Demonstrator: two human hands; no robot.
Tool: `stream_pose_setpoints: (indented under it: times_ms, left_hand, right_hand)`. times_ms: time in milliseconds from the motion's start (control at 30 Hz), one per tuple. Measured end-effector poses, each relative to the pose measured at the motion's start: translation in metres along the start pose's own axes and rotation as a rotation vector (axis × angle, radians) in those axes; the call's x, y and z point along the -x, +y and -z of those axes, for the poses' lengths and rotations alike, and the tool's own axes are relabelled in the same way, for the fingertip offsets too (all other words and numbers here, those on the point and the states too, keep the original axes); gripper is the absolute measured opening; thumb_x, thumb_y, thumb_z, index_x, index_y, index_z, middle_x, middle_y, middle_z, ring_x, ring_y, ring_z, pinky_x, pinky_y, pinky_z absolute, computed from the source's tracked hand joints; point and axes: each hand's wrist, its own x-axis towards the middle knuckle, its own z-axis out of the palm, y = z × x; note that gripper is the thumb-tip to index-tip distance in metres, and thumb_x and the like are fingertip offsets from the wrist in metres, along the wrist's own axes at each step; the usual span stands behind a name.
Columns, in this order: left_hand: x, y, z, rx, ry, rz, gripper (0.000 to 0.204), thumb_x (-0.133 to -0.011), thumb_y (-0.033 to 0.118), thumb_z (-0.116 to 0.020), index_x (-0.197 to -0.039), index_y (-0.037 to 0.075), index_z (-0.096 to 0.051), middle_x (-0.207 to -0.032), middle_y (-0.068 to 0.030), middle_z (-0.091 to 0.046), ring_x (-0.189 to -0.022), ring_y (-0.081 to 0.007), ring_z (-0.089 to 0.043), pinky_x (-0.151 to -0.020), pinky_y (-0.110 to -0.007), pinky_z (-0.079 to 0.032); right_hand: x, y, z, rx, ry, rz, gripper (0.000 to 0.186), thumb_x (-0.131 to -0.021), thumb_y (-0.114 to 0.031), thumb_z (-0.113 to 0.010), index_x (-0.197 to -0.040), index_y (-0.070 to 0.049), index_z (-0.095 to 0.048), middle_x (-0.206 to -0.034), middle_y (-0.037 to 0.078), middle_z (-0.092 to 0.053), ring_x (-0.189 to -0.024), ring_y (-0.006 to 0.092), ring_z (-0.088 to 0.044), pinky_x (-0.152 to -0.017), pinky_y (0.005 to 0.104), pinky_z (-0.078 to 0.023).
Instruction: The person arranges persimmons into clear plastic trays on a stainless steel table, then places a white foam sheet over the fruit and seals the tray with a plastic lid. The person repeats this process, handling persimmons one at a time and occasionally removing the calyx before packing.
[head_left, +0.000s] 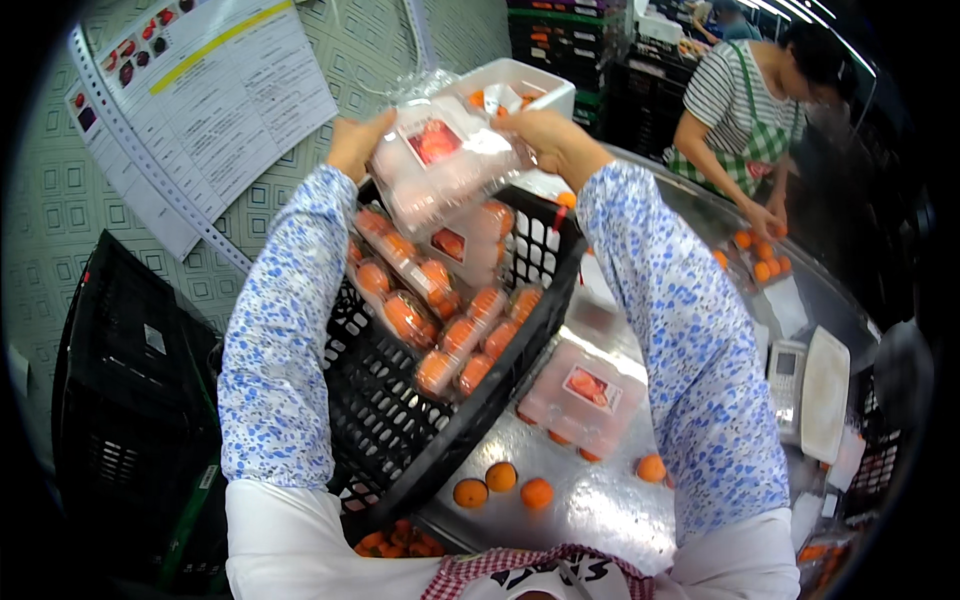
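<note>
I hold a clear plastic fruit pack [411,180] with a red picture label over the far end of a black slatted crate [395,390]. My left hand [357,143] is closed on the pack's left edge, and my right hand [556,143] grips its right side. The fruit inside looks pale and round through the film. In the crate lie several packs of orange fruit [462,345], some tilted against each other. Another labelled pack [580,395] rests on the metal table [600,510], right of the crate.
Loose orange fruits [502,476] lie near the table's front. A white tub [550,92] stands beyond the crate. Printed sheets [240,110] hang on the left wall above another black crate [135,400]. A scale [787,385] is at right; a co-worker [740,120] handles fruit across the table.
</note>
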Motion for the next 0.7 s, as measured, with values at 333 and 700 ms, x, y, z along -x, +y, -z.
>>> stream_pose_setpoints:
  times_ms: [333, 700]
  left_hand:
    - [0.099, 0.108, -0.022, 0.327, -0.739, 0.28, 0.035, -0.088, 0.022, -0.07, -0.112, -0.003, -0.061, -0.099, -0.0176, -0.07, -0.087, -0.0225, -0.071, -0.072, -0.032, -0.061]
    - [0.353, 0.055, -0.139, -0.078, -0.944, 0.113, 0.07, -0.086, 0.027, -0.074, -0.137, -0.003, -0.038, -0.116, -0.0174, -0.059, -0.098, -0.019, -0.065, -0.079, -0.031, -0.058]
  right_hand:
    - [0.202, -0.071, 0.029, -0.117, -0.311, 0.082, 0.041, -0.088, -0.024, -0.068, -0.12, -0.001, -0.058, -0.105, 0.012, -0.064, -0.092, 0.0218, -0.063, -0.076, 0.0396, -0.055]
    - [0.568, 0.024, 0.03, -0.216, 0.384, -0.166, 0.058, -0.091, -0.028, -0.067, -0.131, 0.006, -0.044, -0.115, 0.011, -0.059, -0.105, 0.0169, -0.06, -0.086, 0.0337, -0.052]
